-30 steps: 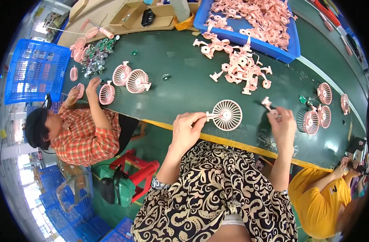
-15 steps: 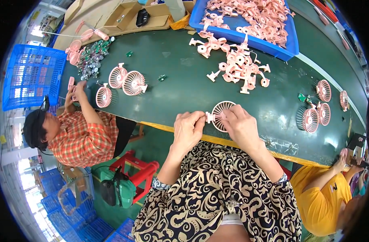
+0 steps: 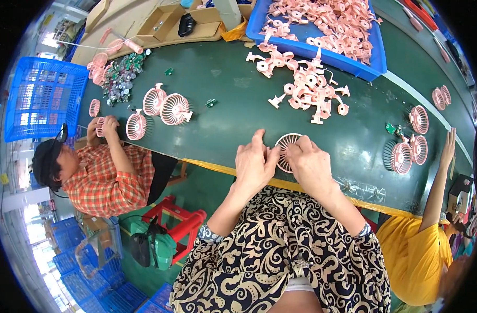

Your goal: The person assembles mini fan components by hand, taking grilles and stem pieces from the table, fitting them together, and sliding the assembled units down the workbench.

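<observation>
At the near edge of the green table lies a round pink fan guard (image 3: 286, 140) with radial ribs, its mounting tab covered by my fingers. My right hand (image 3: 310, 163) is closed, its fingertips pressed down on the guard's middle. At the guard's left side is my left hand (image 3: 254, 164), thumb against the rim and index finger pointing away from me. Whatever lies under the left fingers is hidden. Beyond both hands spreads a loose pile of pink fan brackets (image 3: 310, 81).
A blue tray (image 3: 322, 49) of pink brackets stands at the back. Other fan guards lie left (image 3: 174, 109) and right (image 3: 402, 157). Small circuit boards (image 3: 121, 81) are heaped far left near a blue crate (image 3: 45, 96). Co-workers sit on both sides; a yellow sleeve (image 3: 431, 245) is at right.
My left hand has moved right against the guard, covering its tab, with the index finger now raised. The right co-worker's arm now reaches out, and two guards lie farther back there.
</observation>
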`<state>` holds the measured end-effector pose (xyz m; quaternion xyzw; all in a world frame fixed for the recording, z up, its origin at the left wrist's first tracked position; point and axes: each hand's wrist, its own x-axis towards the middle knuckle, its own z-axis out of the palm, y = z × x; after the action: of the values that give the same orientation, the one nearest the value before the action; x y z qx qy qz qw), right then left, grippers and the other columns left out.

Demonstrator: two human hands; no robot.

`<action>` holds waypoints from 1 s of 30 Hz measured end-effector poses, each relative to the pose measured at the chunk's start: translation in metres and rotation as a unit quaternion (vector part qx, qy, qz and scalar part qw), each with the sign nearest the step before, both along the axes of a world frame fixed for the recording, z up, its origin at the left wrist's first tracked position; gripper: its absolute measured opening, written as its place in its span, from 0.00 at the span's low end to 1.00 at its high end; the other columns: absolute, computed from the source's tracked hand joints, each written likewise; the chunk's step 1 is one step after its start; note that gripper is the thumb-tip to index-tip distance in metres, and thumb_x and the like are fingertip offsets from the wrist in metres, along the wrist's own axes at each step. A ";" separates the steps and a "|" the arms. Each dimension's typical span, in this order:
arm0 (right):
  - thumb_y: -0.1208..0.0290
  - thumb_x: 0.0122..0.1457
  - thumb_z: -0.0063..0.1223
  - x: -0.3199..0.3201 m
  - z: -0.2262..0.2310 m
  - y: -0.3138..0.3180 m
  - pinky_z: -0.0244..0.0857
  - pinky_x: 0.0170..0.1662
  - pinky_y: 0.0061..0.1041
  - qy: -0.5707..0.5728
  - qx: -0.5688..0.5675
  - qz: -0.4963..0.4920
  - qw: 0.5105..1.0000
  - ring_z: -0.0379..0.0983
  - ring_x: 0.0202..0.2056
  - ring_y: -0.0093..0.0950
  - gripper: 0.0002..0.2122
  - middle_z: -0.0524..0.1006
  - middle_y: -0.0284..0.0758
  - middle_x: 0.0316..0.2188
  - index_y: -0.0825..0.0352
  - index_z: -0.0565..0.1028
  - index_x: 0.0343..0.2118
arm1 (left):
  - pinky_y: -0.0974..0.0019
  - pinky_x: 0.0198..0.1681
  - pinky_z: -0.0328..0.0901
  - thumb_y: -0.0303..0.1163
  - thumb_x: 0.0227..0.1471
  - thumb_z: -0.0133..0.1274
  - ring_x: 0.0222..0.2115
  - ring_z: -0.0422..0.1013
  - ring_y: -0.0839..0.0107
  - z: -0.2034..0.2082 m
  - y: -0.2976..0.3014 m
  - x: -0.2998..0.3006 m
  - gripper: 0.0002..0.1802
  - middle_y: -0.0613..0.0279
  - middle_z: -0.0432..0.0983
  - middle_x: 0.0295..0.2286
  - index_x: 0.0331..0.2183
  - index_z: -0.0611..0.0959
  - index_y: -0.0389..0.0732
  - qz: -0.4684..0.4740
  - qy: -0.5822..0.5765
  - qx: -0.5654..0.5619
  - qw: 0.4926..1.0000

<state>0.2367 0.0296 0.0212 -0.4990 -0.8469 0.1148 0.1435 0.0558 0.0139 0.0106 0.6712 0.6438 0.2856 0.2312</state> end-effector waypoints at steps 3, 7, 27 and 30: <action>0.70 0.54 0.65 -0.001 0.002 0.000 0.75 0.33 0.34 0.055 0.016 0.002 0.998 0.78 0.35 0.35 0.07 0.74 0.35 0.33 0.64 0.79 0.34 | 0.50 0.36 0.64 0.34 0.58 0.59 0.23 0.75 0.56 -0.005 0.000 0.001 0.25 0.61 0.76 0.19 0.52 0.72 0.32 0.006 0.012 0.034 0.999; 0.67 0.51 0.70 -0.002 0.012 -0.005 0.76 0.37 0.37 0.143 -0.004 0.011 0.990 0.80 0.39 0.38 0.14 0.77 0.36 0.38 0.64 0.81 0.40 | 0.55 0.35 0.66 0.33 0.58 0.60 0.21 0.74 0.60 -0.006 -0.002 -0.003 0.21 0.64 0.74 0.17 0.50 0.76 0.35 0.017 -0.013 0.064 0.998; 0.65 0.62 0.64 0.191 0.011 -0.013 0.72 0.45 0.34 0.022 0.156 -0.421 0.893 0.78 0.36 0.34 0.15 0.80 0.41 0.46 0.71 0.81 0.46 | 0.53 0.50 0.69 0.41 0.64 0.56 0.46 0.76 0.49 0.005 0.032 -0.124 0.22 0.45 0.77 0.46 0.52 0.80 0.34 0.229 0.070 0.106 0.965; 0.68 0.60 0.65 0.171 0.010 0.004 0.73 0.43 0.33 0.081 0.149 -0.366 0.915 0.79 0.35 0.34 0.14 0.80 0.41 0.45 0.70 0.81 0.46 | 0.53 0.48 0.69 0.42 0.60 0.61 0.44 0.76 0.51 0.017 0.026 -0.103 0.21 0.48 0.78 0.42 0.46 0.82 0.35 0.213 0.068 0.092 0.970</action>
<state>0.4079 0.0333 0.0316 -0.7358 -0.5977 -0.0330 0.3166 -0.0475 0.0396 0.0274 0.5544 0.7575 0.3398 0.0579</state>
